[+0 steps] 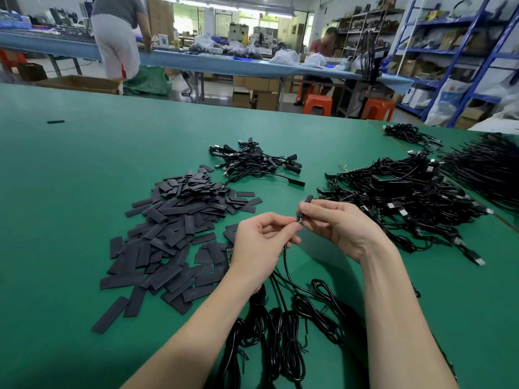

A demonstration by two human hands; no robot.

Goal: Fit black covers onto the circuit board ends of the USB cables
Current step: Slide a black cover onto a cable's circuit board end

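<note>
Closest to me, a bunch of thin black looped cables (280, 332) lies on the green bench (70, 178), right between my arms, so the next one is easy to reach. One thin black cable (286, 262) rises from there up to my left hand (261, 248). My left hand has its finger and thumb pinched on the cable just under its end, I think to hold it steady. My right hand (337, 223) is curled, and its fingertips pinch a small flat black cover (305, 204) that pokes up past them. The two hands touch at the tips, so I judge the cover is sliding onto the board end now. I cannot see the board itself; the fingers hide it

To the left sits a big heap of flat black sleeve covers (174, 228), near enough to grab one fast. A little farther back is a small pile of black cables with covers on their ends (258, 161); I guess these are done. To the right is a large tangle of black USB cables (407, 197), maybe waiting. Nothing blocks my hands, but the loops under them could snag

Far back is a long blue bench (196, 61), orange plastic stools (317, 103) and blue metal shelves (463, 51)
</note>
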